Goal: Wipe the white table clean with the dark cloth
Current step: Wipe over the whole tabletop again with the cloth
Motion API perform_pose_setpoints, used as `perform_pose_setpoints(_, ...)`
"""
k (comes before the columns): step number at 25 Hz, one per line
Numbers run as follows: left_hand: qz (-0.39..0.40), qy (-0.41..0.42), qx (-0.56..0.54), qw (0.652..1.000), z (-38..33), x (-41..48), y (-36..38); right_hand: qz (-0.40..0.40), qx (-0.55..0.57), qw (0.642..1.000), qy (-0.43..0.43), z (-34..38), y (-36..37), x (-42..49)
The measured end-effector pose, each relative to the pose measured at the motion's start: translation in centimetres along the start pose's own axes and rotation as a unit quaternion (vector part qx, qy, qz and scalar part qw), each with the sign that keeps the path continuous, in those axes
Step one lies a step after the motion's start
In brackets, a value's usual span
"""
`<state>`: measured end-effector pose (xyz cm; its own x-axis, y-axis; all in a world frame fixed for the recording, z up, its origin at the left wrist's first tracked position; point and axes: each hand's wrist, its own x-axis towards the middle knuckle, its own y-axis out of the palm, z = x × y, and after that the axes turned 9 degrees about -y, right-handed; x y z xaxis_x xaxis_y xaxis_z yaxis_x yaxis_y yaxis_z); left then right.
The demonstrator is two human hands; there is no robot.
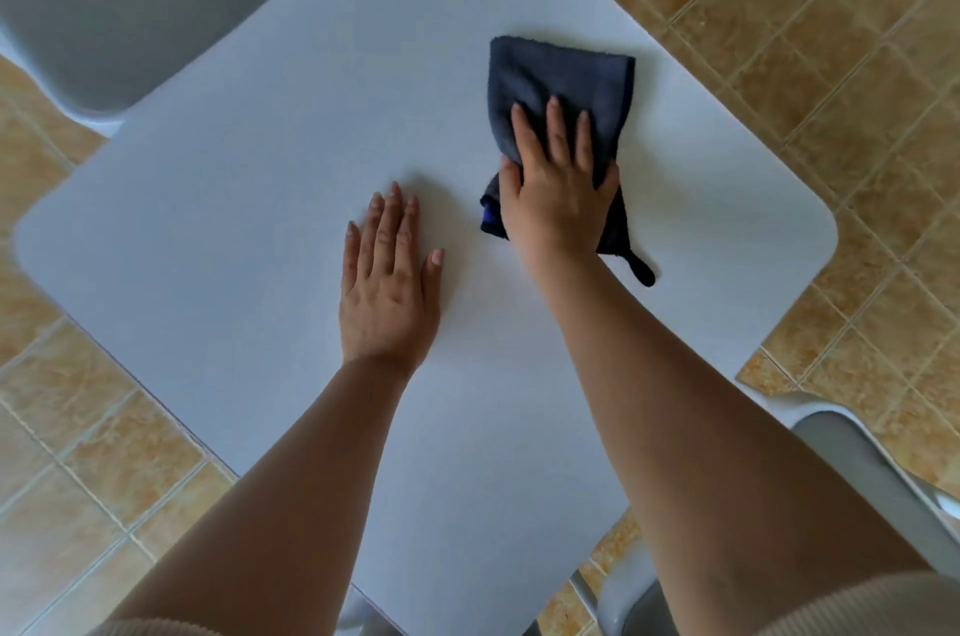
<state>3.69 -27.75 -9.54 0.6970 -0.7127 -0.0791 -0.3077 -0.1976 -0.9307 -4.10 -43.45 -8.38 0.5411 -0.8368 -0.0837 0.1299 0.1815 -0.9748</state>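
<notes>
The right hand (558, 199) lies palm-down on the dark cloth (563, 84), fingers spread flat, pressing rather than gripping. The cloth's long axis runs from under the palm away toward the far-right edge of the white table (234, 199). The left hand (387, 282) rests flat and empty just beside it, bracing; the unwiped expanse lies leftward.

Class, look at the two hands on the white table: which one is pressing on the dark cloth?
The right hand, fingers spread over the dark cloth. The left hand lies flat on the bare white table, apart from the cloth.
</notes>
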Motion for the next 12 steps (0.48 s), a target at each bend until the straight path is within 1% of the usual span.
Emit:
perform_pose_setpoints(4, -0.041, -0.099, 0.039, 0.993, 5.4, -1.9, -1.4, -0.033, 0.007, 0.989, -0.142, 5.2, 2.1, -6.0)
perform_pose_setpoints(7, -0.052, -0.148, 0.046, 0.986, 7.8, -2.9, -1.8, -0.049, -0.009, 0.976, -0.211, 4.3, 2.9, -11.4)
perform_pose_setpoints(9, -0.060, -0.165, 0.043, 0.984, 8.3, -3.3, -1.7, -0.047, -0.030, 0.977, -0.207, 2.4, 2.8, -12.9)
perform_pose_setpoints(10, -0.062, -0.168, 0.042, 0.983, 8.4, -3.3, -1.7, -0.043, -0.039, 0.981, -0.183, 1.8, 2.5, -12.5)
perform_pose_setpoints(12, -0.063, -0.167, 0.043, 0.983, 8.4, -3.3, -1.5, -0.028, -0.049, 0.993, -0.108, 2.2, 2.0, -9.9)
